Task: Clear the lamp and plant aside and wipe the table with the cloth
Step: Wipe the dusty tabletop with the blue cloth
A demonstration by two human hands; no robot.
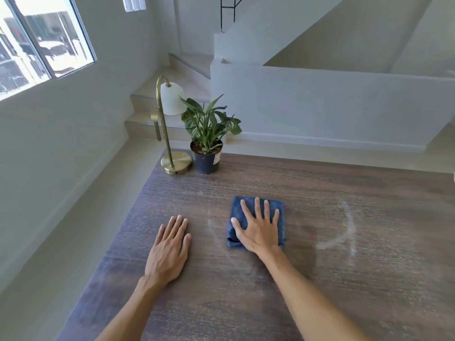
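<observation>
The left hand (170,252) lies flat and empty on the dark wood table (246,303), fingers together. At the far left corner stand the brass lamp (170,134) and, just beside it, the potted plant (208,136). The right hand (258,230) presses flat, fingers spread, on the folded blue cloth (256,221), hiding its middle. Farther right, pale smears (344,230) blur; the table's right edge is cut off.

Pale walls (73,134) and a white staircase (172,94) with a black railing (227,8) far ahead. Bright daylight through a window (41,45) up to the left.
</observation>
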